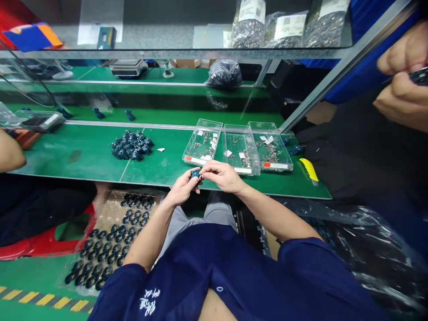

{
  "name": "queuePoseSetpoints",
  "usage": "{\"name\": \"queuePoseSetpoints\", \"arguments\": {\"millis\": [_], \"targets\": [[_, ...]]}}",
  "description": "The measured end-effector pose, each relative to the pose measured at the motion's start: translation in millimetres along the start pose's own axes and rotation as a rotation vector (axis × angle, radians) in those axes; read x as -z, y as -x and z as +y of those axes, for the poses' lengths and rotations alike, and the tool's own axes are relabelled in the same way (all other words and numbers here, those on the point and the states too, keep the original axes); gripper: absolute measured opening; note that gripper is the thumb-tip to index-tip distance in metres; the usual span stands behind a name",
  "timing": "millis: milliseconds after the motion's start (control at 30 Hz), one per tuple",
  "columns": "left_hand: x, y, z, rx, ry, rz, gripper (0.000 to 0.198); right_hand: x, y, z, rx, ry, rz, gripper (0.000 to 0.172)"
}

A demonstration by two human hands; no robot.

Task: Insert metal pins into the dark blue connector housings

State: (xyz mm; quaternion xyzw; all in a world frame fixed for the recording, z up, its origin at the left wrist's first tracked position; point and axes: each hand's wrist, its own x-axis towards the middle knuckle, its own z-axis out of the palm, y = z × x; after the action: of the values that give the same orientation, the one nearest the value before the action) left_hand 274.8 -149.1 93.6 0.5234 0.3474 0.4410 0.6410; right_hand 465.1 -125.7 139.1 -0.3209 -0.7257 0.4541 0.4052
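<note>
your left hand (182,188) is gripping a dark blue part (195,174) at the near edge of the table (157,169), its fingers curling around the part and hiding much of its shape. your right hand (224,178) is touching the part's side, thumb and forefinger forming a narrow pinch; a tiny bright speck is showing there, but i cannot tell whether the fingertips are holding it. more blue parts are lying in a heap (132,145) to the left, overlapping so that single ones are blurring together. metal bits in the three clear trays (190,156) are looking too small to make out. a co-worker's hands (401,71) are being cut off by the right edge, as is the dark thing (421,76) they are gripping; at the left, only another person's arm (10,151) is showing. the bags (249,31) are running off the top, their white labels (290,26) bearing print too fine to read. the trays are wearing white strips, the outer two showing orange-red ends. your shirt (227,263) is carrying white characters, upside down and unreadable.
</note>
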Motion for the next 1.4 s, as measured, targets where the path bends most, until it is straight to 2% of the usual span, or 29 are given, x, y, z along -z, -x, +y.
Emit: {"name": "queuePoseSetpoints", "arguments": {"millis": [167,267,433,533,700,933,1200,1267,1400], "targets": [[-0.6,2.0,-1.4,-0.019,0.03,-0.036,0.057,-2.9,-1.7,7.0,-0.052,-0.023,0.03,0.015],[-0.4,1.7,-2.4,-0.021,-0.024,-0.052,0.056,-3.7,-0.3,12.1,-0.06,0.056,0.08,0.012],[-0.8,0.6,-8.4,0.007,-0.139,0.027,0.044,-6.7,4.1,19.1,-0.034,0.16,0.119,0.014],[-2.4,0.8,-11.7,0.027,-0.128,0.043,0.042,-8.4,6.8,26.5,-0.017,0.121,0.123,0.016],[-4.7,2.8,-11.3,0.079,-0.077,0.023,0.051,-7.5,8.9,34.6,0.003,0.048,0.075,0.017],[-4.1,2.9,-13.4,0.038,-0.087,0.017,0.048,-10.9,9.7,36.1,-0.064,-0.037,0.092,0.018],[-4.2,2.3,-16.3,0.044,-0.085,0.026,0.05,-14.6,12.4,34.9,-0.075,-0.061,0.122,0.021],[-4.3,1.7,-16.0,0.045,-0.083,0.023,0.05,-15.4,13.5,32.3,-0.048,-0.03,0.138,0.021],[-4.7,1.3,-16.1,0.058,-0.087,0.017,0.051,-17.4,17.6,28.7,0.121,0.182,0.198,0.016]]}}
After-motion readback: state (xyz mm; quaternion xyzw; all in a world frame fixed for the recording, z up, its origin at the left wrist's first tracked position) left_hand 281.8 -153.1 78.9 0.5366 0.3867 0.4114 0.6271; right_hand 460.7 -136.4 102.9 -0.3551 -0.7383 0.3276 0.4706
